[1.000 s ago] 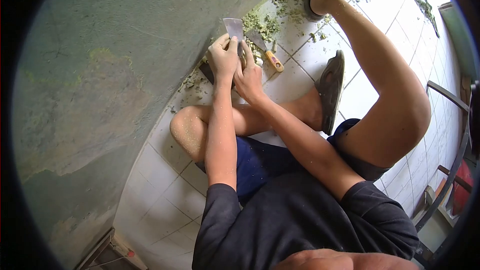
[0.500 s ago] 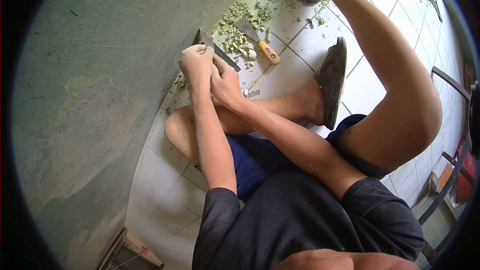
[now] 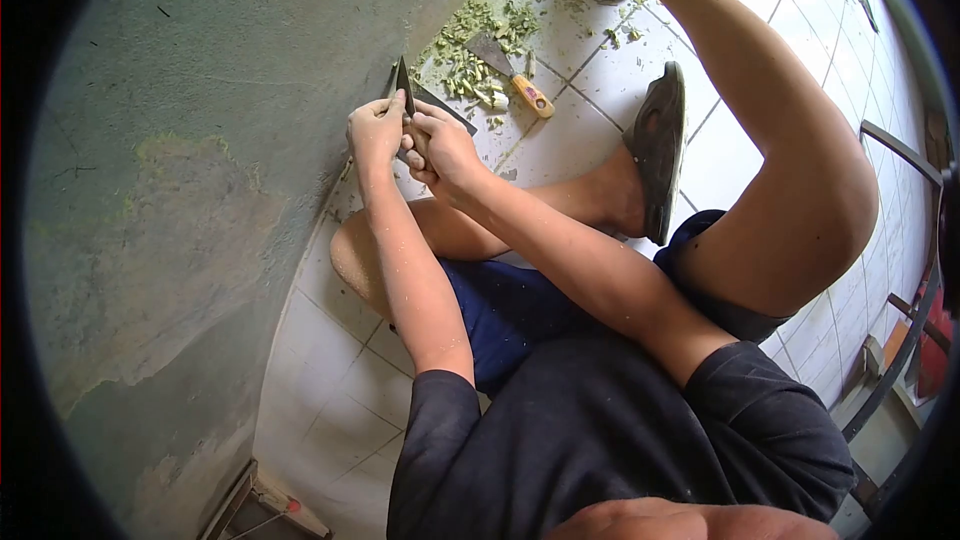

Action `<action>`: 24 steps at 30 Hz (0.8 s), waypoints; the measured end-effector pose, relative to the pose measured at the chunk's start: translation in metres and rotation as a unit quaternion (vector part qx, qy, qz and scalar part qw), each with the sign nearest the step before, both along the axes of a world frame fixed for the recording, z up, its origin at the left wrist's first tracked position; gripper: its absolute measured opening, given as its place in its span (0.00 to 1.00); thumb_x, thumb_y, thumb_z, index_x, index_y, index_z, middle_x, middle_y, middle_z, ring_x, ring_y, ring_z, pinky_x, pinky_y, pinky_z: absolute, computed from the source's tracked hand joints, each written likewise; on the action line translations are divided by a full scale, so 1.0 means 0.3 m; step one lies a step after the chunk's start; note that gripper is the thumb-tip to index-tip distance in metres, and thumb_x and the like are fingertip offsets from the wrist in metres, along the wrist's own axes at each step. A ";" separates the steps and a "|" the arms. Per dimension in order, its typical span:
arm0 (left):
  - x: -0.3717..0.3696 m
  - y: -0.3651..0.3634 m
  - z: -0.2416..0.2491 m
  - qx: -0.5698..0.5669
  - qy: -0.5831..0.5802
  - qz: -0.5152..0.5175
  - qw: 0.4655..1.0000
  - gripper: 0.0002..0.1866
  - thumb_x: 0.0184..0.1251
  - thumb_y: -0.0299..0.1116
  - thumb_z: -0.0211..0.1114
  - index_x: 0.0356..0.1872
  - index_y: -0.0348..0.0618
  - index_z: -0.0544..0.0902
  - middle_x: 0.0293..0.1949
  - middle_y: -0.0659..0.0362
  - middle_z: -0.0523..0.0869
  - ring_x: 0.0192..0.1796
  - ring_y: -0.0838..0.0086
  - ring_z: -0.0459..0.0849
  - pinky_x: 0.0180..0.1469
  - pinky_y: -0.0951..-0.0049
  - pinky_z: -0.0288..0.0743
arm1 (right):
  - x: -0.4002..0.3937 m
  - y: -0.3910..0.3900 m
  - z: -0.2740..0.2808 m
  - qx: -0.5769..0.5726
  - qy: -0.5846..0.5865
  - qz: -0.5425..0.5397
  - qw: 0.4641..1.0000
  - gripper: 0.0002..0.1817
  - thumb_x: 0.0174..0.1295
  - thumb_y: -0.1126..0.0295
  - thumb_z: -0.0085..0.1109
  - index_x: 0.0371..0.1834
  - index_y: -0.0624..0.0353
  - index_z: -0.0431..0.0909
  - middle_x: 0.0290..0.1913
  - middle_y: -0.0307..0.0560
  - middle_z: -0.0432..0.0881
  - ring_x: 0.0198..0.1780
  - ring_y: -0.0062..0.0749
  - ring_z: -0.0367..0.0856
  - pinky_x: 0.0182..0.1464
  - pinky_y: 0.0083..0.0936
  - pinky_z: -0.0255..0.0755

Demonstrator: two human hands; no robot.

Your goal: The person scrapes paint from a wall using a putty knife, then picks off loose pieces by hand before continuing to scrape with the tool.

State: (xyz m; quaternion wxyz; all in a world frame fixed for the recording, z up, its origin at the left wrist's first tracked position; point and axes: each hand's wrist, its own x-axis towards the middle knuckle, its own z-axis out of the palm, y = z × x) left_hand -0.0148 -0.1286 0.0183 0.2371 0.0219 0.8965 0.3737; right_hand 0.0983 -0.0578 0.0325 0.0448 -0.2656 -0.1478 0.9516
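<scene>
My left hand (image 3: 376, 132) is closed, with thumb and fingers pinching the lower part of a dark, thin scraper blade (image 3: 404, 78). The blade points up and away, close beside the foot of the wall. My right hand (image 3: 445, 152) is curled just to the right, its fingers closed around the scraper's lower end; the handle is mostly hidden. Past my right hand, a dark flat strip (image 3: 446, 110) lies low over the tiles. A putty knife (image 3: 532, 96) with a yellowish wooden handle rests on the floor beyond, its blade among green paint scrapings (image 3: 470, 70).
The green, patchy wall (image 3: 200, 180) rises along the left. White floor tiles (image 3: 575, 155) carry more scrapings toward the far end. My bent legs and a dark sandal (image 3: 660, 150) are at the right. A wooden frame (image 3: 285, 505) stands at the lower left, with dark bars (image 3: 900, 360) at the far right.
My hands have moved slightly toward me and the fingers have shifted on the scraper. Its blade now stands edge-on, more upright in view. The view has shifted slightly.
</scene>
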 end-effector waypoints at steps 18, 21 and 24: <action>-0.042 -0.063 -0.020 0.135 -0.070 0.071 0.986 0.19 0.76 0.36 0.65 0.48 0.21 0.85 0.41 0.47 0.90 0.37 0.65 0.92 0.38 0.73 0.86 | 0.040 0.035 0.013 0.145 -0.055 0.066 0.986 0.23 0.75 0.67 0.53 0.73 0.51 0.66 0.25 0.39 0.71 0.17 0.21 0.66 0.13 0.20 0.53; -0.044 -0.060 -0.006 0.099 -0.050 0.072 0.991 0.18 0.77 0.35 0.65 0.47 0.22 0.85 0.39 0.49 0.90 0.35 0.68 0.91 0.38 0.74 0.86 | 0.038 0.046 -0.011 0.114 -0.060 0.078 0.989 0.23 0.75 0.68 0.53 0.72 0.52 0.68 0.24 0.39 0.71 0.16 0.21 0.65 0.13 0.20 0.54; -0.031 -0.062 0.005 0.100 -0.043 0.078 0.991 0.17 0.77 0.34 0.64 0.46 0.23 0.86 0.38 0.51 0.90 0.32 0.71 0.90 0.36 0.75 0.85 | 0.002 0.041 0.015 0.101 -0.070 -0.057 0.991 0.22 0.75 0.66 0.52 0.71 0.57 0.70 0.22 0.38 0.71 0.14 0.20 0.64 0.11 0.20 0.50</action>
